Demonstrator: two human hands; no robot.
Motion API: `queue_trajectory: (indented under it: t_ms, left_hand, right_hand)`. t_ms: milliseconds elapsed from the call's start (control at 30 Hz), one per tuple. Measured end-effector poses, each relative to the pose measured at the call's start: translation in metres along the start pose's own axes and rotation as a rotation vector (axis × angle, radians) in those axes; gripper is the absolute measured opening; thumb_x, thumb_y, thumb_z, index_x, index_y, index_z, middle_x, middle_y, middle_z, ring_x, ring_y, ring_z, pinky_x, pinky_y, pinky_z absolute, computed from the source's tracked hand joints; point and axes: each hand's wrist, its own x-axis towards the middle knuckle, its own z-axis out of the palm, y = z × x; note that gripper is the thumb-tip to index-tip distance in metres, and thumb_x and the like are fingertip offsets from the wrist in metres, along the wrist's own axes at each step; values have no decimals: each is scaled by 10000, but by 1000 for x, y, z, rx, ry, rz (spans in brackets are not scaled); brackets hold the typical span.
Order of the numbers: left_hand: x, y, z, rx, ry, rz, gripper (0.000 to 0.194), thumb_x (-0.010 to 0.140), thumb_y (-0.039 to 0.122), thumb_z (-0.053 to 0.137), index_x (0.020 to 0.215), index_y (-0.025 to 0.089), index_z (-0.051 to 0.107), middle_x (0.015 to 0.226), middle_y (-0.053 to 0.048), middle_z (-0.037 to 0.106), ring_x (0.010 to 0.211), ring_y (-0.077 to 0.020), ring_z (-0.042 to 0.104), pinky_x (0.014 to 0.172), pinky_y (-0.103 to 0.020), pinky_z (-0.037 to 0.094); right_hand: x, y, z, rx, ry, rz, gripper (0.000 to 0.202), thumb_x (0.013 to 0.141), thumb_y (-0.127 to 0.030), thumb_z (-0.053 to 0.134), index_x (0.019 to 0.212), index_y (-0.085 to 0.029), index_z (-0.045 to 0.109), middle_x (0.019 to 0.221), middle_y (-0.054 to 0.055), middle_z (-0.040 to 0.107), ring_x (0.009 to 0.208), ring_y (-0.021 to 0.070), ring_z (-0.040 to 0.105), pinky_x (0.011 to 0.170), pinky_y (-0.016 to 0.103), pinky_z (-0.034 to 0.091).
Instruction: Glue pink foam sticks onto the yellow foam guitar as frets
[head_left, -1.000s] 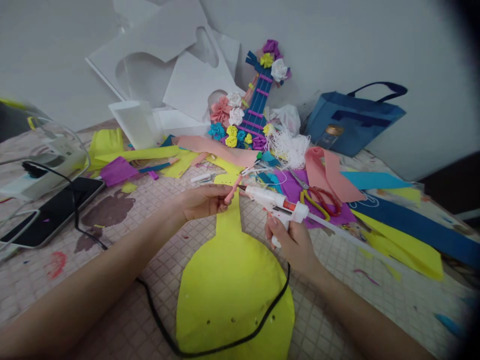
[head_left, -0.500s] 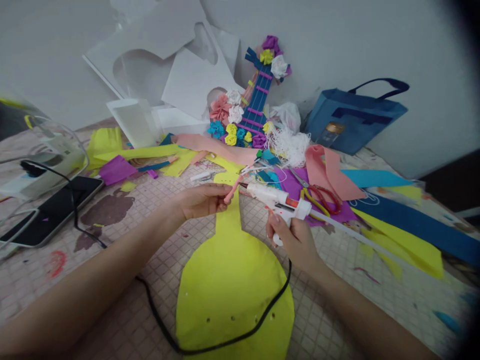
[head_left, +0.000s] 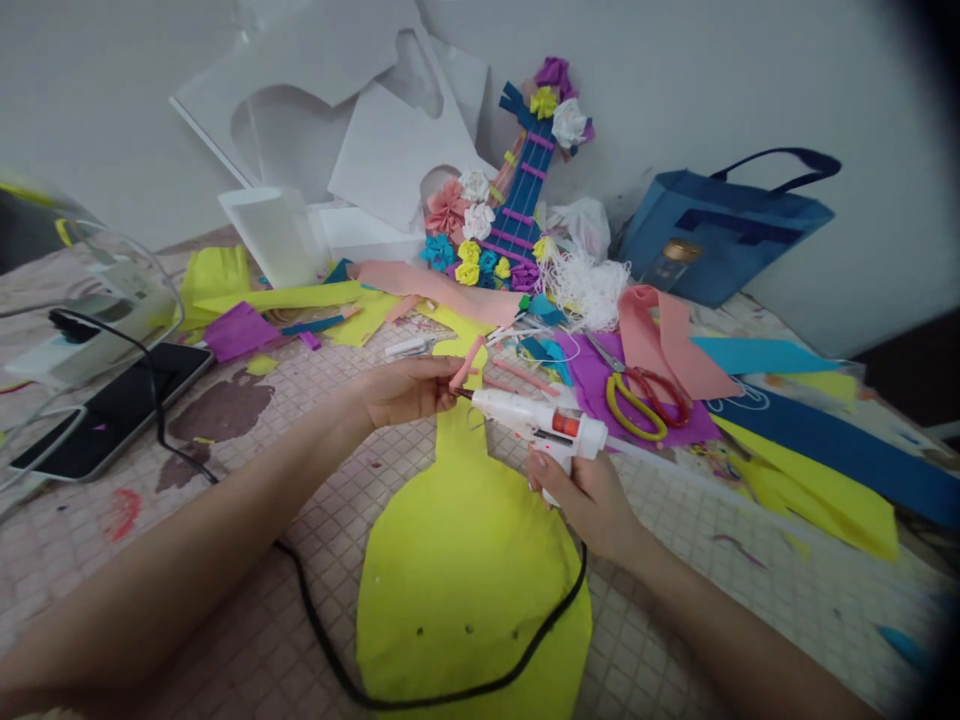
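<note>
Between the fingertips of my left hand [head_left: 409, 388] is a small pink paper strip [head_left: 470, 362], tilted up to the right. My right hand [head_left: 589, 495] is wrapped round the grip of a white glue gun [head_left: 525, 418], with a clear glue stick coming out of its back. The gun's dark nozzle sits at the lower end of the pink strip, close to my left fingertips. Below both hands lies a yellow guitar-shaped cutout [head_left: 472, 560] with small holes in its body. The gun's black cord [head_left: 322, 640] loops across it.
Scissors [head_left: 637, 395] with red and yellow handles lie on purple paper at right. A decorated paper guitar [head_left: 525, 190] leans against the wall, near a blue bag [head_left: 720, 235]. At left are a phone [head_left: 112, 410] and a power strip [head_left: 82, 340]. Coloured paper scraps lie around.
The glue gun's nozzle has moved down and left along the pink strip, from its upper part to its lower end by my left fingers. The whole view has shifted slightly.
</note>
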Motion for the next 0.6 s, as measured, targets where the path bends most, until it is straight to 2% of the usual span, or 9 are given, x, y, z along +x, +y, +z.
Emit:
queue_trajectory:
  t_ms: [100, 200, 300, 467, 600]
  left_hand:
    - [-1, 2, -1, 37, 5, 13, 119, 805, 127, 612, 690, 105, 636, 635, 0, 560, 565, -44, 498, 527, -139, 412]
    - [-1, 5, -6, 191, 5, 74, 86, 777, 169, 639, 715, 111, 651, 651, -4, 562, 566, -48, 483, 557, -158, 410]
    - [0, 7, -13, 567, 45, 236, 112, 752, 225, 652, 696, 128, 644, 650, -7, 566, 589, -72, 490, 582, -190, 396]
    - [6, 3, -17, 1332, 223, 519, 62, 710, 222, 647, 684, 166, 647, 619, -11, 579, 584, -119, 484, 559, -228, 329]
    - [9, -1, -11, 1587, 219, 615, 61, 718, 151, 591, 692, 180, 638, 679, -32, 598, 607, -140, 488, 576, -243, 310]
  right_hand:
    - [0, 2, 0, -17, 5, 13, 388, 869, -465, 484, 587, -204, 542, 531, 4, 519, 536, 151, 498, 511, 262, 388]
    - [3, 3, -3, 100, 1, 74, 430, 899, -473, 434, 593, -184, 521, 522, -1, 514, 479, 120, 491, 481, 249, 376]
    - [8, 4, -6, 293, 33, 115, 411, 906, -477, 429, 642, -175, 521, 528, -14, 518, 409, 91, 470, 418, 230, 360]
    - [13, 4, -8, 463, 144, 169, 311, 879, -482, 482, 797, -189, 543, 556, -27, 524, 411, 91, 461, 353, 204, 357]
    - [14, 3, -8, 486, 159, 174, 324, 878, -488, 480, 778, -186, 540, 545, -25, 517, 402, 87, 442, 340, 201, 350]
